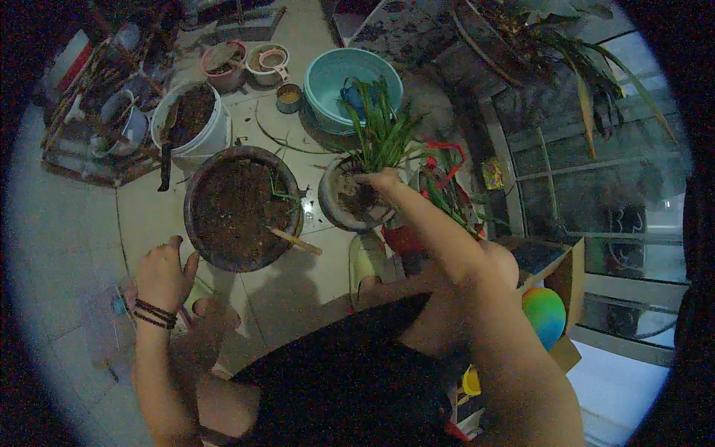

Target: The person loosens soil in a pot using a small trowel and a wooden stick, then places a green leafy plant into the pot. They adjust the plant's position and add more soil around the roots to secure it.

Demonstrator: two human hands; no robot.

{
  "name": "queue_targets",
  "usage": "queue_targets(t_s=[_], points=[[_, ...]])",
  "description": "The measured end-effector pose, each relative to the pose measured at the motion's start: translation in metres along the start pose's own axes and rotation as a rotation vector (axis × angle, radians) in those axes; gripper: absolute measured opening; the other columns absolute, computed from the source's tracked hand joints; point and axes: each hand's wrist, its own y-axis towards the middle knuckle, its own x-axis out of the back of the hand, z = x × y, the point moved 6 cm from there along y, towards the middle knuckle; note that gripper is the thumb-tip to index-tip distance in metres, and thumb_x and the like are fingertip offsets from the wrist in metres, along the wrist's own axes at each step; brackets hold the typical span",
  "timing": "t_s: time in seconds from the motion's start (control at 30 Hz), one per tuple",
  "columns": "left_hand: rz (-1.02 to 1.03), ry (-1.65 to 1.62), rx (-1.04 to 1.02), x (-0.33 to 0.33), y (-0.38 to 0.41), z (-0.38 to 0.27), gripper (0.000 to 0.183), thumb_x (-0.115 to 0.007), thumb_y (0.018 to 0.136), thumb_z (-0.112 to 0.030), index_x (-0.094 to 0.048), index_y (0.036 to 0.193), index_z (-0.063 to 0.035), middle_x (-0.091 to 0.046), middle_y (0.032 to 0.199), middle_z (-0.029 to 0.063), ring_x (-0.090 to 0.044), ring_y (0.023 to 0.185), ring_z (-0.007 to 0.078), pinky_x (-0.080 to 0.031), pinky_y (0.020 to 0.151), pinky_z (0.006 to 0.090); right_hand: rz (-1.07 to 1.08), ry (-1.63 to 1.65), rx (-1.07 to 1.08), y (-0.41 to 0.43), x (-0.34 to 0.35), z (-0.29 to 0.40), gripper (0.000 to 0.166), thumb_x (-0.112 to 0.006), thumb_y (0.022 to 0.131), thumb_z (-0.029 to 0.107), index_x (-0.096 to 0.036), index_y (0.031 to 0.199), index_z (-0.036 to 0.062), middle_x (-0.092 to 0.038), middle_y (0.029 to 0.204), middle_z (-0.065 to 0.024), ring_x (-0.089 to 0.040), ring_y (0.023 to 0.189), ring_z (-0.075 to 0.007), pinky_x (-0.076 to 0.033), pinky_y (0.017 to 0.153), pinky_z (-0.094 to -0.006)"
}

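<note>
My right hand (380,181) reaches over a round plant pot (329,209), at the base of a long-leaved green plant (380,134); whether its fingers grip the plant is hard to see. My left hand (162,274), with dark beaded bracelets at the wrist, is held beside the lower left of a large dark pot (191,223), fingers apart and nothing in them. Brown soil (234,207) fills that pot. A tool with a light wooden handle (301,243) rests over its lower right rim, and some green leaves (285,193) lie at its right side.
A white bucket of soil (215,131) with a dark-handled tool (165,167), a light blue basin (324,112), a small tin (289,98) and small pots (224,66) stand beyond. At right are a red ribbon (455,162), a cardboard box (575,285) and a colourful ball (544,318).
</note>
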Motion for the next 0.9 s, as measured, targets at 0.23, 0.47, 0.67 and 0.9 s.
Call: queue_targets(t_s=[0.23, 0.47, 0.67, 0.9], points=[[-0.082, -0.017, -0.024, 0.01, 0.003, -0.004, 0.032, -0.056, 0.073, -0.026, -0.052, 0.093, -0.0014, -0.056, 0.067, 0.0166, -0.055, 0.062, 0.0303, -0.044, 0.055, 0.037, -0.267, -0.215, -0.071, 0.023, 0.012, 0.025, 0.086, -0.073, 0.056, 0.029, -0.02, 0.114, -0.0085, -0.041, 0.112, -0.0221, -0.041, 0.102, -0.0318, -0.034, 0.082, -0.0383], [0.017, -0.043, 0.093, 0.015, 0.001, -0.009, 0.033, -0.055, 0.074, -0.028, -0.053, 0.095, -0.0036, -0.056, 0.069, 0.0158, -0.056, 0.065, 0.0292, -0.045, 0.055, 0.0358, -0.805, -0.161, 0.218, 0.033, 0.028, 0.029, 0.103, -0.075, 0.053, 0.025, -0.008, 0.124, -0.0074, -0.037, 0.116, -0.0275, -0.038, 0.107, -0.0372, -0.033, 0.09, -0.0393], [0.039, -0.045, 0.107, 0.024, -0.003, -0.012, 0.032, -0.054, 0.074, -0.028, -0.053, 0.095, -0.0028, -0.057, 0.071, 0.0166, -0.056, 0.068, 0.0299, -0.045, 0.058, 0.0372, -0.785, -0.065, 0.456, 0.067, 0.051, 0.01, 0.039, -0.067, 0.062, 0.017, -0.052, 0.093, -0.0027, -0.057, 0.087, -0.0139, -0.055, 0.076, -0.0254, -0.042, 0.067, -0.0331], [-0.005, -0.122, 0.034, 0.024, 0.001, -0.013, 0.033, -0.053, 0.075, -0.028, -0.053, 0.093, -0.0007, -0.058, 0.072, 0.0172, -0.056, 0.069, 0.0308, -0.045, 0.061, 0.0383, -0.662, 0.076, 0.34, 0.07, 0.125, 0.004, 0.027, -0.058, 0.068, 0.007, -0.049, 0.091, -0.0041, -0.053, 0.08, -0.0122, -0.052, 0.073, -0.0224, -0.042, 0.061, -0.0339]])
